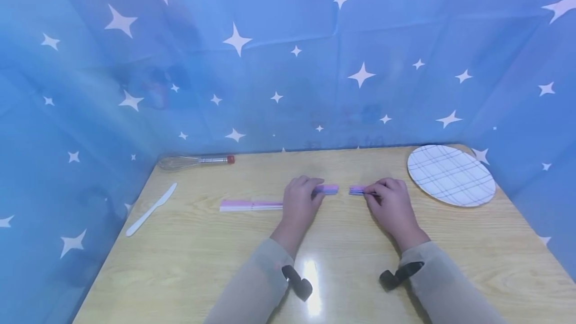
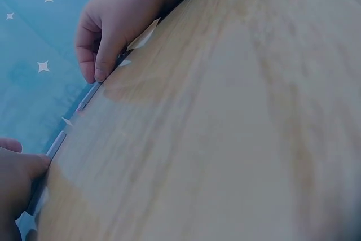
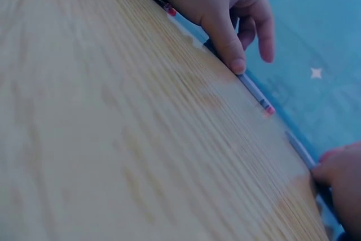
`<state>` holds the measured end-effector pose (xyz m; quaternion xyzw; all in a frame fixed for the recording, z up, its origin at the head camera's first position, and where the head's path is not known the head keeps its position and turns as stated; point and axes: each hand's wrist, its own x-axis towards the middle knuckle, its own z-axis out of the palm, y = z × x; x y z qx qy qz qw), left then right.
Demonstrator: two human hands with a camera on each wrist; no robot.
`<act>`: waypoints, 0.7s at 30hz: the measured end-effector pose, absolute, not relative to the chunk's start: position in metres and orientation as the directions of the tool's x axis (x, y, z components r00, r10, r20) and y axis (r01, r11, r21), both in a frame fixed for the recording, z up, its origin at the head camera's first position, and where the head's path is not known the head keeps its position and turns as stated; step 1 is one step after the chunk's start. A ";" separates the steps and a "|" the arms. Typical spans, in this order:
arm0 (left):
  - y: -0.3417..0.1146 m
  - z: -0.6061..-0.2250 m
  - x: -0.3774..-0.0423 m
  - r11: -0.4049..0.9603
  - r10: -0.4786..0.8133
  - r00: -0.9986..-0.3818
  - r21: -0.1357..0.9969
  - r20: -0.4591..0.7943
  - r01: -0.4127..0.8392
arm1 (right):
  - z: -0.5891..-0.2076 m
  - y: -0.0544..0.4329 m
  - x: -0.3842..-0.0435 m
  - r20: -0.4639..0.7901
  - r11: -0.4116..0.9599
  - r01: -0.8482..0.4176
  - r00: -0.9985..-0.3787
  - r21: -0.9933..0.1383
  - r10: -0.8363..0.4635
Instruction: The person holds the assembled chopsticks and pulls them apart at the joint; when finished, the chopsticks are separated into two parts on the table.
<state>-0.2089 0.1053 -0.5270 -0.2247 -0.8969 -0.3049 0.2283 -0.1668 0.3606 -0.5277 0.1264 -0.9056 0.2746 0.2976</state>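
My left hand [image 1: 300, 199] pinches a pair of thin pink and lilac chopsticks [image 1: 328, 189], whose ends stick out on its right. Thumb and fingers of my right hand [image 1: 392, 201] hold another pink and lilac pair [image 1: 357, 190] by the end, with the tips pointing left. A short gap separates the two sets of ends. From the left side of my left hand runs a pink and white pair [image 1: 252, 206], its far part hidden by the hand. The right wrist view shows the left hand's thumb [image 3: 231, 55] on a pale stick [image 3: 256, 94] close over the wood.
A wire whisk [image 1: 195, 161] with a red handle end lies at the back left. Before it is a white knife [image 1: 152, 209]. At the back right sits a checked white plate [image 1: 450, 176]. Starry blue cloth [image 1: 270, 64] surrounds the wooden table [image 1: 180, 274].
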 end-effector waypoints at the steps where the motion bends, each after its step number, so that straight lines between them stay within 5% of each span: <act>1: 0.105 -0.528 -0.208 0.709 0.262 -0.787 0.442 0.558 0.549 | -0.529 0.360 -0.166 0.607 0.817 -0.390 -0.793 -0.426 -0.062; 13: 0.104 -0.533 -0.206 0.677 0.264 -0.736 0.424 0.623 0.601 | -0.531 0.358 -0.168 0.624 0.799 -0.381 -0.781 -0.465 -0.009; 21: 0.105 -0.531 -0.199 0.664 0.319 -0.755 0.434 0.573 0.609 | -0.530 0.359 -0.166 0.611 0.798 -0.372 -0.791 -0.475 -0.006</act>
